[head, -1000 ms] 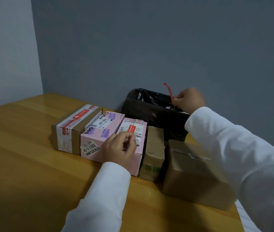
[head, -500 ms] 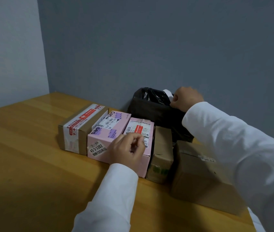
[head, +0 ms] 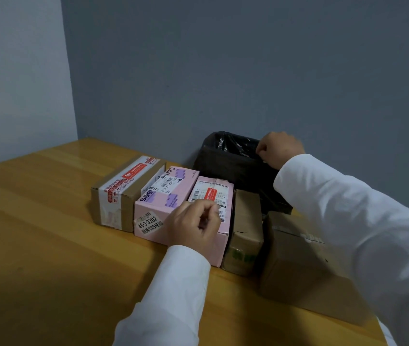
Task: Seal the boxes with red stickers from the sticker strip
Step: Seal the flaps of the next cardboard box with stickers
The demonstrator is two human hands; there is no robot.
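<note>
Five boxes stand in a row on the wooden table: a brown box with white and red tape, a wide pink box, a narrower pink box with a red sticker on its top, a small brown box and a large brown box. My left hand rests on the near end of the two pink boxes, fingers curled, nothing visible in it. My right hand is a curled fist at the rim of the black bin. No sticker strip is visible.
The black bin, lined with a shiny bag, stands against the grey wall behind the boxes. The table's right edge runs just past the large brown box. Bare wooden tabletop stretches to the left and front.
The red strip that stuck up from my right hand a second ago is gone from view, and that hand has dropped to the bin's rim. My left hand has stayed on the pink boxes.
</note>
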